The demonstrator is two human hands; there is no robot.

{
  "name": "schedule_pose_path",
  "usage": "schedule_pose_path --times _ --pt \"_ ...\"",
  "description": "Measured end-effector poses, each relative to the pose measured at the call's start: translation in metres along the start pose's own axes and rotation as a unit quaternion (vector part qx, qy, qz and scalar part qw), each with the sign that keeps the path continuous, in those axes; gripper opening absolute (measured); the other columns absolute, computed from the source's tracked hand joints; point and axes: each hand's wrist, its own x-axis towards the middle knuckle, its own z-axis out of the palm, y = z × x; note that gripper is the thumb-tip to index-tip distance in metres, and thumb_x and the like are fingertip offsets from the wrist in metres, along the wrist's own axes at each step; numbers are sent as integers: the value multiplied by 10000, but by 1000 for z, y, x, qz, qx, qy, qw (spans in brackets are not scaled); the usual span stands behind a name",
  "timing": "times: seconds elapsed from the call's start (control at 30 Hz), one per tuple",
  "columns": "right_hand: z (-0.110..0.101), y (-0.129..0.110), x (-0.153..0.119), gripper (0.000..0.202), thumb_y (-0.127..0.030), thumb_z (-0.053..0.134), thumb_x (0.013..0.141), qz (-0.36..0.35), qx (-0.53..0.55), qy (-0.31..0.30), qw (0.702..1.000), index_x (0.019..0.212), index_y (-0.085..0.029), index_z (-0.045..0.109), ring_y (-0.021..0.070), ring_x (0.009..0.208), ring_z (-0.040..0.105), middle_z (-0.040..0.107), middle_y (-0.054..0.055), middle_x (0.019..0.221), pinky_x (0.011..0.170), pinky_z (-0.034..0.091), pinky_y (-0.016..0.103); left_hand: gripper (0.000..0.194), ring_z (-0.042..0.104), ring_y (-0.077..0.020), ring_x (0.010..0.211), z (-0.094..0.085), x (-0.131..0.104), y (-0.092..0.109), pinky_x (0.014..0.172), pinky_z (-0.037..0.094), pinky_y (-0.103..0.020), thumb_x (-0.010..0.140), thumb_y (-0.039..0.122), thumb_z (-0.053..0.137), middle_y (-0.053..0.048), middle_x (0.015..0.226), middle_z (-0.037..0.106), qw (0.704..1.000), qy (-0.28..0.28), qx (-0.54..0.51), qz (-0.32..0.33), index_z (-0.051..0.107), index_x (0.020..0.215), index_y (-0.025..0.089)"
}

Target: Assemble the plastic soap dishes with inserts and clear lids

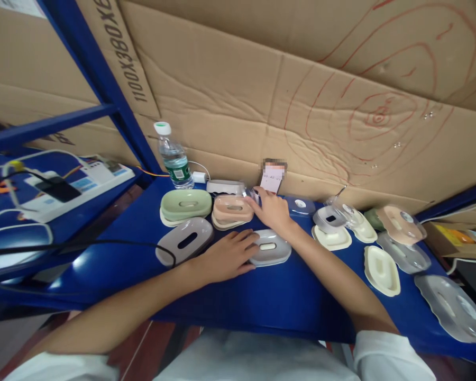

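Note:
My left hand is at the left end of a grey soap dish, its fingers over the far edge and the thumb along the near side. Farther back, my right hand has its fingers closed on a clear plastic lid, partly hidden, by the right end of a pink soap dish. To the left of that sits a green soap dish on a cream base. Another grey dish part with a slot lies tilted beside my left wrist.
A water bottle and a phone stand against the cardboard wall. Several dish parts and clear lids cover the right side, among them a cream tray. A black cable crosses from the left, near a power strip.

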Motion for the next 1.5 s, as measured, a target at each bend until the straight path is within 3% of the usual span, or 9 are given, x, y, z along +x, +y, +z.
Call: schedule_pose_path --times 0.17,0.37,0.53,0.63,0.8,0.97,1.1,1.27,1.5 --pt "24 -9 8 733 -682 331 1117 12 9 -33 999 1690 -225 366 336 1105 792 719 179 1427 947 612 446 407 603 -354 1372 1 0 0 1043 533 -450 986 476 748 -134 1456 659 1000 -17 17 2 662 1254 182" --pt "24 16 4 561 -533 456 1124 10 150 16 989 1615 -271 521 312 1138 791 767 109 1377 1025 615 452 416 588 -346 1426 3 -3 -1 1100 531 -452 992 439 752 -132 1473 653 1000 -6 5 5 662 1313 190" --pt "15 61 -47 549 -572 533 1083 -3 388 70 919 1544 -287 616 276 1047 816 755 81 1395 873 699 417 429 519 -399 1524 -3 -5 0 1187 511 -506 960 331 796 -207 1657 500 1000 -6 -15 -14 669 1345 189" --pt "18 87 -96 581 -611 578 1054 27 455 60 888 1548 -307 620 297 1055 814 757 92 1374 730 725 402 398 600 -386 1452 -5 -6 1 1173 530 -521 974 312 776 -228 1660 489 999 -6 -30 -26 669 1344 207" --pt "30 120 -146 541 -556 627 1049 26 430 72 900 1533 -314 638 285 1084 788 688 109 1489 775 721 395 372 623 -342 1440 -3 -8 -2 1137 574 -455 994 273 734 -184 1688 468 996 -16 -78 -36 672 1359 241" --pt "30 128 -143 537 -518 612 1069 -8 400 93 912 1554 -288 615 260 1163 753 685 118 1478 952 677 415 396 577 -319 1489 -2 -7 -9 1170 553 -434 1006 338 705 -142 1737 413 991 -15 -127 -46 663 1391 250" --pt "34 123 -144 525 -473 621 1080 -59 357 86 928 1580 -319 583 285 1428 623 631 113 1558 1189 544 502 410 552 -356 1501 -3 -2 -13 1199 520 -506 991 498 732 -136 1714 438 990 -18 -116 -83 680 1308 244" --pt "46 110 -154 596 -438 565 1113 -122 306 35 943 1684 -348 422 281 1566 490 476 118 1702 1279 450 520 571 694 -356 1331 3 0 -15 1062 609 -500 1024 435 676 -177 1575 566 974 -5 -145 -172 467 1509 216" --pt "43 102 -156 641 -399 534 1126 -170 245 12 954 1727 -347 316 288 1628 387 397 127 1744 1301 418 536 801 544 -366 1514 8 0 -11 1200 510 -538 1031 376 661 -198 1703 439 969 25 -202 -142 235 1700 262"
